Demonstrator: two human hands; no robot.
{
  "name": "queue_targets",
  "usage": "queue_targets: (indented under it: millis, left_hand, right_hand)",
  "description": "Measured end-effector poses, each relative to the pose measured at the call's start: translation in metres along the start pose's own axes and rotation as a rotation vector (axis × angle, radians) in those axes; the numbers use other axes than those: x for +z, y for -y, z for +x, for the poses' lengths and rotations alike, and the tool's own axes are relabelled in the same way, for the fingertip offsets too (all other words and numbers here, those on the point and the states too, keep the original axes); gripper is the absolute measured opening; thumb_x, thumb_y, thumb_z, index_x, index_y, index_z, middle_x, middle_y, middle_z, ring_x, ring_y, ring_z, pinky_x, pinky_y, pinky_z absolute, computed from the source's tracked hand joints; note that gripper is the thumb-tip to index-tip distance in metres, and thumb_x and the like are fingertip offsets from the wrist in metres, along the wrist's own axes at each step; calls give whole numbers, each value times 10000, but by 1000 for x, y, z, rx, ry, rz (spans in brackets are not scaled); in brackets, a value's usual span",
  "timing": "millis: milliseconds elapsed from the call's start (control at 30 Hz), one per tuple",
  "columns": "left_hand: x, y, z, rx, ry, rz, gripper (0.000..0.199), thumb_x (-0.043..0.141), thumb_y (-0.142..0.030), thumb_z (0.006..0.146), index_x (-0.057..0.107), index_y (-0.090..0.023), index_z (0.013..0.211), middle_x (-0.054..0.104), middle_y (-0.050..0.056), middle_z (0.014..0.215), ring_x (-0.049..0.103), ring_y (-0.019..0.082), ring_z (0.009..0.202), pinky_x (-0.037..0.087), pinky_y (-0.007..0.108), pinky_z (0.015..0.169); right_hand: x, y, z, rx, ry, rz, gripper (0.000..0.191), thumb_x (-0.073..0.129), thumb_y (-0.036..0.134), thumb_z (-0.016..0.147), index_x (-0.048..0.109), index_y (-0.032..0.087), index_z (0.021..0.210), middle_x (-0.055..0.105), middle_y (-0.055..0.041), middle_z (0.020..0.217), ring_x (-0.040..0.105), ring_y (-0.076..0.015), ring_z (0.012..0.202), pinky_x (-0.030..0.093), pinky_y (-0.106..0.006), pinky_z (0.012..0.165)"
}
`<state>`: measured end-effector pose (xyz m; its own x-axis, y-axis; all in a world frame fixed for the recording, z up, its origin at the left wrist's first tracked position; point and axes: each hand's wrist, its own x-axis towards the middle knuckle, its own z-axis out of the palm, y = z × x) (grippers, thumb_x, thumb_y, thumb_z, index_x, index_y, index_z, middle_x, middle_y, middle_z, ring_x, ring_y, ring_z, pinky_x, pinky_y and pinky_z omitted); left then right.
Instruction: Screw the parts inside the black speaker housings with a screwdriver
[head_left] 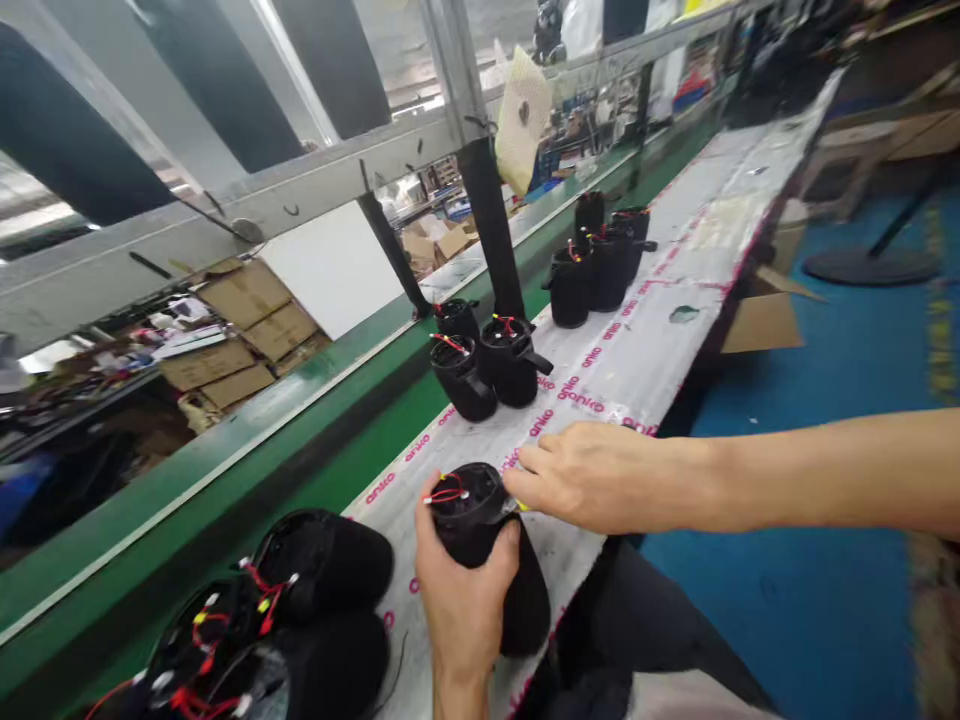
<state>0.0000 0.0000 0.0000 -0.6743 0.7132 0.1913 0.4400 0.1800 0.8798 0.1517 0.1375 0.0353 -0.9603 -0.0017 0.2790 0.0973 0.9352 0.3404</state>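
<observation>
My left hand [466,600] is wrapped round a black cylindrical housing [528,596], thumb on the near side and fingers at the far side. The housing leans a little on the bench, its open top showing red wires with small white connectors. At the right of its rim, my right hand [574,480] is closed with fingers pressed together. A bit of yellow shows under those fingertips; what they hold is mostly hidden. Beyond the hands stand more black housings [517,372] with red wires and side straps.
Several black housings [330,565] crowd the near left, some on their sides. The narrow bench [600,370] has a white covering with pink lettering. A green conveyor [360,430] runs along its left, below a metal frame [90,265]. Blue floor [810,600] lies to the right.
</observation>
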Motion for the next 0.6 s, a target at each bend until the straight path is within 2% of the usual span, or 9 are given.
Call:
queue_targets:
  millis: [300,600]
  left_hand:
    - [4,-8,2,-18,-55,-10,746,770,-429,700,521,-207,1368,661,110,1275,612,313,1194,436,459,1049]
    - [5,-8,4,20,-49,28,790,777,-460,695,515,-205,1396,656,110,1277,611,311,1182,466,441,1014]
  right_hand:
    - [-6,-1,3,18,9,-60,126,398,80,936,460,177,987,553,-3,724,535,-168,522,146,-331,445]
    - [-6,-5,2,9,-14,-61,100,428,101,929,466,187,959,547,2,700,522,-163,491,145,-328,424]
